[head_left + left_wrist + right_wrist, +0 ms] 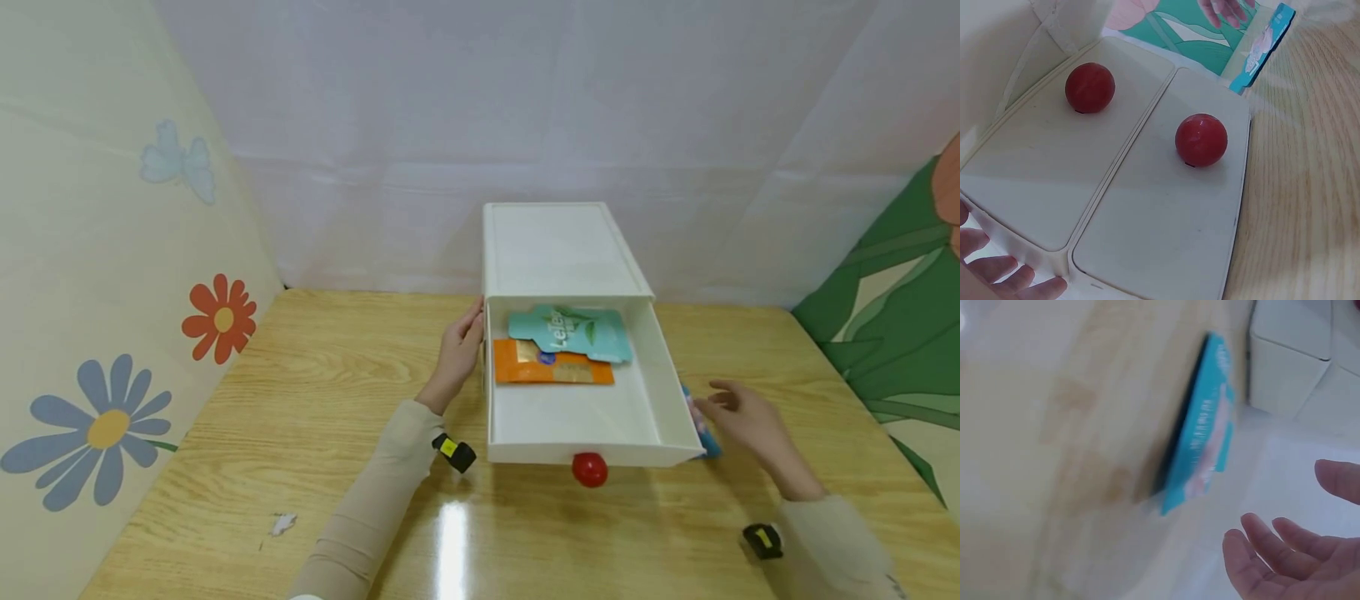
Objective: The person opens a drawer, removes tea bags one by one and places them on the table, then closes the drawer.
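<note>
A white drawer box (pixel 562 250) stands on the table with its drawer (pixel 577 454) pulled out. Inside lie a mint-green pouch (pixel 573 332) with a leaf print and an orange packet (pixel 555 364), the pouch overlapping the packet. My left hand (pixel 459 354) rests against the box's left side; its fingertips (pixel 1047 287) show along the side in the left wrist view. To the right of the drawer is a blue-and-pink packet (pixel 1200 434), partly hidden by the drawer wall in the head view. My right hand (pixel 738 421) is beside this packet, fingers spread and holding nothing.
A red round knob (pixel 589 470) sticks out from the drawer front. Two white drawer fronts with red knobs (pixel 1201 140) show in the left wrist view. Behind the wooden table (pixel 360 350) hangs a pale cloth (pixel 420 125); flower-printed panels (pixel 90 250) flank it.
</note>
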`<state>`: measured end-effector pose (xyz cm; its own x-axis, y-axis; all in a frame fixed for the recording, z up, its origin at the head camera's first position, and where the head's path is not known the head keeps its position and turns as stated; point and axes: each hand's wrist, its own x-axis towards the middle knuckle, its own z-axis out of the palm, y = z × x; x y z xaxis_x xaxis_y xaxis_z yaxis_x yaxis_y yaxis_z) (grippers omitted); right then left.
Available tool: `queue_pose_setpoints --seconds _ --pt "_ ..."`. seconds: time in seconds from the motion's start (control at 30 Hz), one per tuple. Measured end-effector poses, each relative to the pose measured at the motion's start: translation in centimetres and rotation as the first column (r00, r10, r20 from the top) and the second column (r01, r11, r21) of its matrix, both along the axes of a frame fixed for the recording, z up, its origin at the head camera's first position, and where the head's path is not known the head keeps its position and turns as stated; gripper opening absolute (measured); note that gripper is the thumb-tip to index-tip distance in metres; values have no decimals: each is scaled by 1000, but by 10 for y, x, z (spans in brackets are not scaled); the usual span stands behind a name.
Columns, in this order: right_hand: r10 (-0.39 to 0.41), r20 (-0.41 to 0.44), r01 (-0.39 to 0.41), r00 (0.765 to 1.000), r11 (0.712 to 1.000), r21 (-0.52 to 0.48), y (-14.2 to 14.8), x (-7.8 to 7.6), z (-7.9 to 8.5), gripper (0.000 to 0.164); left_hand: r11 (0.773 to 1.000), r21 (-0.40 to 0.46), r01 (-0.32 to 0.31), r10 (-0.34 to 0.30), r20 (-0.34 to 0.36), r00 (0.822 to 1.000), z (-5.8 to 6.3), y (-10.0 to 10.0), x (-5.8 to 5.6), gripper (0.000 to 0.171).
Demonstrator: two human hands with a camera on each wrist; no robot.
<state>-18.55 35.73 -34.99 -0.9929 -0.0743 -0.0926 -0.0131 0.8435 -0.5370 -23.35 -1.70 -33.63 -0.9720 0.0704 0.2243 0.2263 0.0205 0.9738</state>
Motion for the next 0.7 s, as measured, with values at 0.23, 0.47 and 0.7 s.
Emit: queue_pose_setpoints --seconds 0.23,0.47,0.7 --pt "6 -150 -10 989 1000 -27 -11 0 16 53 1000 0 4 -4 -6 1000 -1 0 -1 40" --pt "8 -260 -31 966 996 -85 -23 6 36 48 1000 12 14 -14 -11 1000 -2 -1 -1 40" --pt "-9 -347 -50 938 986 -160 -31 7 49 43 999 32 23 -23 -10 1000 -20 -1 -13 41"
